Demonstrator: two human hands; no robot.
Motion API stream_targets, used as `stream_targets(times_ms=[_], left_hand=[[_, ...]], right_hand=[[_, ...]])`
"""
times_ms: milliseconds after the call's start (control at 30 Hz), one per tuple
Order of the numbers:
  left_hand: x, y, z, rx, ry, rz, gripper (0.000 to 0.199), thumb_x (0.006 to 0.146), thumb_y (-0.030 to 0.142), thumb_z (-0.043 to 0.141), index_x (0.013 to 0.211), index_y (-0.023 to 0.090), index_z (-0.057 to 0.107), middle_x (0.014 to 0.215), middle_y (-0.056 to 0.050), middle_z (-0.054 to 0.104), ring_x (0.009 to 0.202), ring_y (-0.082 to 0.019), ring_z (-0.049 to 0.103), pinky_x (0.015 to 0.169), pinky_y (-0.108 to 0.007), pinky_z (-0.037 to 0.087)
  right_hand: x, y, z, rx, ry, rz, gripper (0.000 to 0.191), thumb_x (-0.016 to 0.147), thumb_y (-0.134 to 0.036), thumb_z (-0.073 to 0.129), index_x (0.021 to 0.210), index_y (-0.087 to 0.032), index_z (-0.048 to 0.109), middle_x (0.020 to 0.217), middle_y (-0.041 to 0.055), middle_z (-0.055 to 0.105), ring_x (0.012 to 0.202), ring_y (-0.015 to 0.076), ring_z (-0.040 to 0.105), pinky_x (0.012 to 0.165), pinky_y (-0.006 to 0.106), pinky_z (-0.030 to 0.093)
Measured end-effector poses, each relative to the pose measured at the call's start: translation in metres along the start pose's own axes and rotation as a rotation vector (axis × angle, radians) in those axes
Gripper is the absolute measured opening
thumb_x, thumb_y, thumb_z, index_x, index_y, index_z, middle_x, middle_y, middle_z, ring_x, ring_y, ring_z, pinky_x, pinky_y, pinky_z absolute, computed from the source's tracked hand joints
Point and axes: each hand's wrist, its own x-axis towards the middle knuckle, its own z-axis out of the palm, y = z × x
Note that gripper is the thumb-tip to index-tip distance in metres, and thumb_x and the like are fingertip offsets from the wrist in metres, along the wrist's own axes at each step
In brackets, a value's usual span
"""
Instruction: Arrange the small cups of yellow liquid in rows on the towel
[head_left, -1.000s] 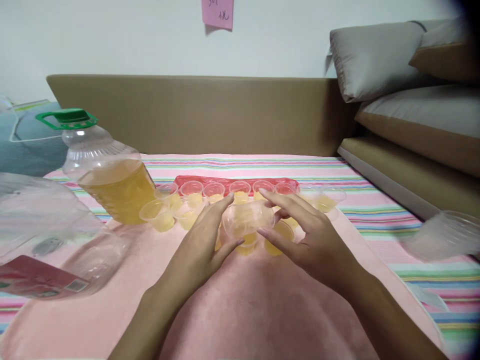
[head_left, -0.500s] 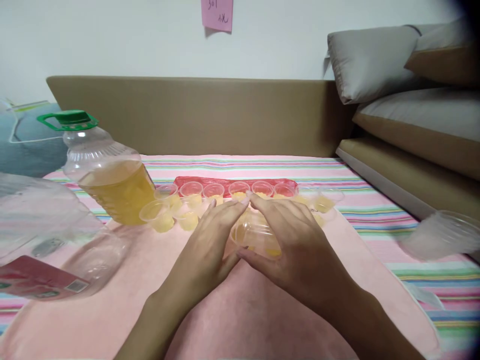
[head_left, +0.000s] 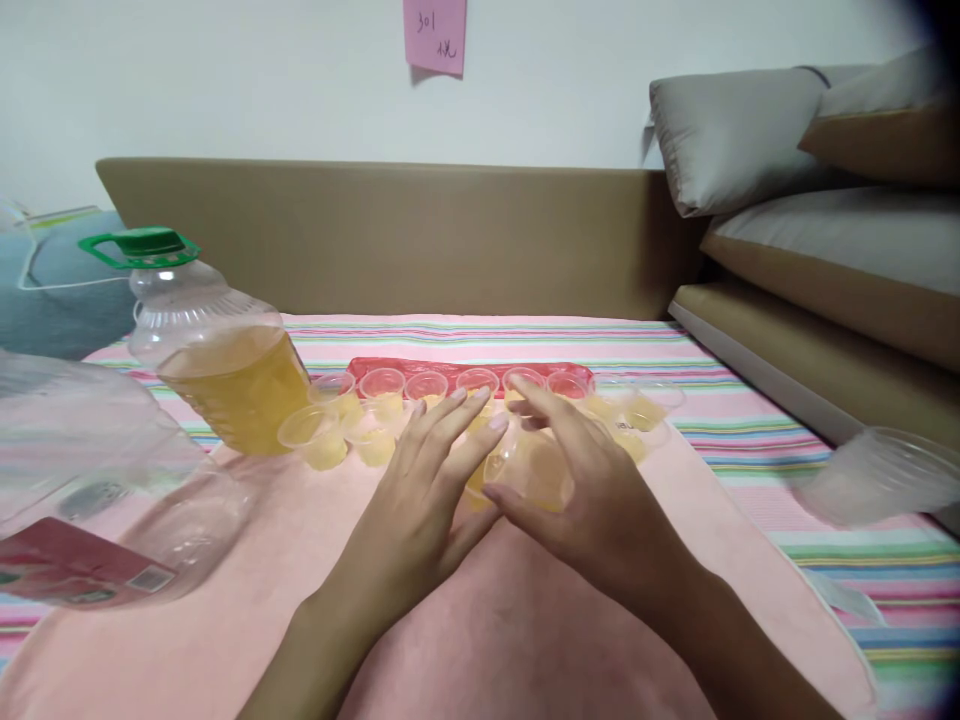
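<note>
Between my hands is a clear plastic cup, seemingly tipped on its side, with yellow showing in or through it. My right hand curves round it, thumb below and fingers above. My left hand is open, its fingers stretched out beside the cup's left side; whether they touch it is unclear. Beyond the hands stand rows of small clear cups holding something yellow. My fingers hide some of the middle ones.
At left, a big bottle with a green cap is partly filled with yellow liquid. Nearer lies a clear bottle with a red label. Stacked cups lie at right. A red packet sits behind the cups on the pink mat.
The fingertips of my two hands have moved apart, and my left fingers have spread. The clear cup between them has shifted slightly. The view has tilted up a little.
</note>
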Motion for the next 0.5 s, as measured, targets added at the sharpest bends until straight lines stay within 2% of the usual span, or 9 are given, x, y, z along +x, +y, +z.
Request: stream_targets(times_ms=[67, 133, 233, 267, 300, 367, 433, 500], left_hand=[[0.001, 0.004, -0.002, 0.038, 0.063, -0.019, 0.066, 0.101, 0.023, 0.069, 0.156, 0.021, 0.033, 0.154, -0.02, 0.051, 0.151, -0.032, 0.042, 0.126, -0.062, 0.035], [0.003, 0.011, -0.003, 0.044, 0.136, -0.032, 0.049, 0.101, 0.021, 0.068, 0.144, 0.017, 0.044, 0.135, -0.017, 0.062, 0.134, -0.03, 0.053, 0.116, -0.056, 0.044], [0.008, 0.026, -0.002, -0.052, 0.163, -0.008, 0.015, 0.103, 0.013, 0.058, 0.117, 0.019, 0.055, 0.098, -0.006, 0.068, 0.095, -0.021, 0.06, 0.087, -0.039, 0.052], [0.009, 0.033, 0.0, -0.098, 0.142, 0.02, 0.009, 0.104, 0.012, 0.054, 0.108, 0.02, 0.055, 0.088, -0.003, 0.067, 0.083, -0.019, 0.058, 0.076, -0.035, 0.05], [0.009, 0.04, 0.003, -0.142, 0.106, 0.053, 0.011, 0.106, 0.013, 0.051, 0.099, 0.021, 0.055, 0.08, -0.001, 0.065, 0.074, -0.017, 0.055, 0.066, -0.033, 0.047], [0.004, 0.055, 0.017, -0.199, 0.02, 0.144, 0.025, 0.109, 0.018, 0.047, 0.085, 0.022, 0.052, 0.071, 0.001, 0.063, 0.063, -0.015, 0.049, 0.053, -0.033, 0.039], [-0.011, 0.07, 0.042, -0.232, -0.098, 0.24, 0.035, 0.111, 0.024, 0.045, 0.076, 0.023, 0.05, 0.065, 0.001, 0.06, 0.055, -0.015, 0.047, 0.046, -0.035, 0.035], [-0.033, 0.083, 0.075, -0.246, -0.271, 0.333, 0.031, 0.108, 0.028, 0.052, 0.078, 0.026, 0.057, 0.061, 0.002, 0.059, 0.051, -0.016, 0.049, 0.043, -0.035, 0.037]], right_hand=[[0.001, 0.005, -0.01, 0.049, 0.028, 0.078, 0.073, 0.09, -0.036, 0.078, 0.155, -0.027, 0.047, 0.138, 0.0088, 0.067, 0.124, 0.031, 0.065, 0.104, 0.055, 0.056], [0.0, 0.013, -0.021, 0.086, 0.063, 0.138, 0.076, 0.087, -0.037, 0.082, 0.155, -0.031, 0.048, 0.139, 0.0076, 0.066, 0.126, 0.0312, 0.065, 0.105, 0.055, 0.056], [-0.003, 0.029, -0.039, 0.133, 0.119, 0.169, 0.079, 0.085, -0.038, 0.085, 0.155, -0.035, 0.048, 0.141, 0.0075, 0.064, 0.13, 0.0323, 0.063, 0.109, 0.059, 0.053], [-0.004, 0.035, -0.045, 0.147, 0.141, 0.168, 0.08, 0.085, -0.038, 0.086, 0.155, -0.035, 0.048, 0.142, 0.0081, 0.063, 0.131, 0.0329, 0.062, 0.11, 0.06, 0.052], [-0.006, 0.041, -0.051, 0.157, 0.165, 0.166, 0.081, 0.085, -0.037, 0.087, 0.155, -0.035, 0.048, 0.142, 0.009, 0.063, 0.131, 0.0332, 0.062, 0.111, 0.06, 0.052], [-0.009, 0.053, -0.066, 0.172, 0.225, 0.149, 0.081, 0.086, -0.033, 0.087, 0.156, -0.034, 0.047, 0.143, 0.0112, 0.061, 0.13, 0.0329, 0.064, 0.112, 0.059, 0.052], [-0.011, 0.065, -0.084, 0.18, 0.298, 0.12, 0.08, 0.086, -0.027, 0.087, 0.156, -0.032, 0.047, 0.143, 0.0135, 0.061, 0.128, 0.032, 0.065, 0.113, 0.056, 0.052], [-0.014, 0.074, -0.105, 0.175, 0.398, 0.1, 0.078, 0.085, -0.023, 0.087, 0.153, -0.031, 0.05, 0.141, 0.0153, 0.061, 0.127, 0.032, 0.067, 0.113, 0.053, 0.052]])
